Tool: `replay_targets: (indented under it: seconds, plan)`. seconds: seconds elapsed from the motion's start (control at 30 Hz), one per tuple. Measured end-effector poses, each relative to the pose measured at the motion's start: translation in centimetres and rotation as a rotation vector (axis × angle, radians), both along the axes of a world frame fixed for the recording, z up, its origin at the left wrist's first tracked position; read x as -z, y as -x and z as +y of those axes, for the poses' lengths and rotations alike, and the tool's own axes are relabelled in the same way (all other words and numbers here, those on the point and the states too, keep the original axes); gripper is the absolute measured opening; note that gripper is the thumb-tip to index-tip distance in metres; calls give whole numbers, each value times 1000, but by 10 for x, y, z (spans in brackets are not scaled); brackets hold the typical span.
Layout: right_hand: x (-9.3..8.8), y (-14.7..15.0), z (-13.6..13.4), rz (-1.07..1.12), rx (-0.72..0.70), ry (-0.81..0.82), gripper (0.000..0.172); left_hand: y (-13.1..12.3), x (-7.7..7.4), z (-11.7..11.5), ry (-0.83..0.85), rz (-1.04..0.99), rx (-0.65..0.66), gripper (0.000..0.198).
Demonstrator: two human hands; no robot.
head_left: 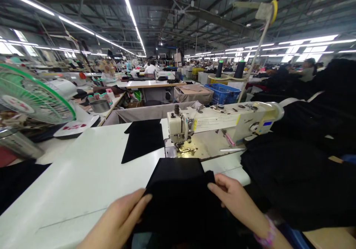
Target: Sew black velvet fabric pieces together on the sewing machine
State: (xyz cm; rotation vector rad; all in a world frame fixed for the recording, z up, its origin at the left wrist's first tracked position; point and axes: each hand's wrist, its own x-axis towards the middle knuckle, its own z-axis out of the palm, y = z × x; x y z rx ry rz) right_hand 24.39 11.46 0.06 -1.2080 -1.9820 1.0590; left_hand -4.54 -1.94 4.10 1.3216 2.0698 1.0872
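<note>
A black fabric piece [178, 189] lies over the front edge of the white table, its far edge just short of the sewing machine [214, 123]. On its left side my left hand [122, 215] pinches the cloth between thumb and fingers. My right hand [236, 197] grips a small raised corner at the right side. The machine's needle area is lit, and no cloth lies under the needle. Left of the needle, another black fabric piece [144, 139] rests flat on the table. Most of the near part of the held cloth merges into dark shadow.
A green-rimmed fan [36, 97] and a metal flask [19, 143] stand at the left. Large heaps of black cloth [300, 175] fill the right side. Behind the machine are a blue crate [224, 93] and black thread cones [239, 69]. A thread stand pole [254, 56] rises at the right.
</note>
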Motion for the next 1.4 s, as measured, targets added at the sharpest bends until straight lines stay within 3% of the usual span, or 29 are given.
replay_targets:
  seconds: [0.07, 0.17, 0.27, 0.37, 0.53, 0.67, 0.83, 0.9, 1.23, 1.4]
  plan:
    - [20, 20, 21, -29, 88, -131, 29, 7, 0, 41, 82, 189, 114, 31]
    - [37, 44, 45, -49, 168, -228, 16, 16, 15, 95, 119, 436, 138, 23]
    - [43, 56, 58, -65, 204, -255, 5, 25, 33, 128, 110, 414, 134, 5]
    - [46, 61, 63, -65, 204, -241, 7, 30, 44, 140, 111, 334, 178, 14]
    - [49, 64, 65, 41, 169, -212, 12, 20, 47, 128, -51, 185, 139, 11]
    - [47, 62, 58, 236, 145, -150, 13, 12, 39, 103, -178, -5, 51, 5]
    - [38, 59, 49, 688, 144, 371, 39, 10, 21, 76, -267, -621, 4, 18]
    - [33, 59, 47, 792, 150, 488, 48, 10, 15, 70, -269, -709, -18, 22]
    - [25, 59, 34, 852, 320, 388, 46, 2, 4, 59, -419, -567, -169, 18]
    - [16, 54, 30, 857, 392, 474, 43, -5, -3, 56, -436, -616, -262, 22]
